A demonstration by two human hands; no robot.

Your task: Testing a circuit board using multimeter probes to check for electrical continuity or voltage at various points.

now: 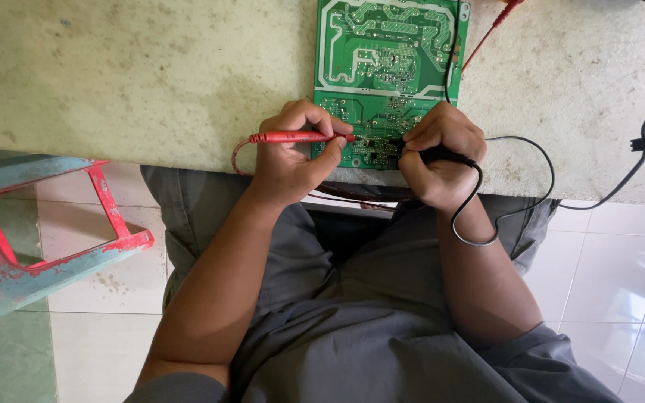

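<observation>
A green circuit board [382,60] lies solder side up on a pale stone counter [151,75], reaching its near edge. My left hand [293,153] grips a red test probe [293,137], its tip touching the board's lower part. My right hand [442,153] grips a black test probe [442,155], its tip also on the board just right of the red one. A black lead [516,149] loops from the black probe across the counter.
A red lead [487,33] runs off the top right. Another black cable [643,142] with a tie hangs over the counter's right edge. A worn red and blue plastic stool [31,231] stands on the tiled floor at left.
</observation>
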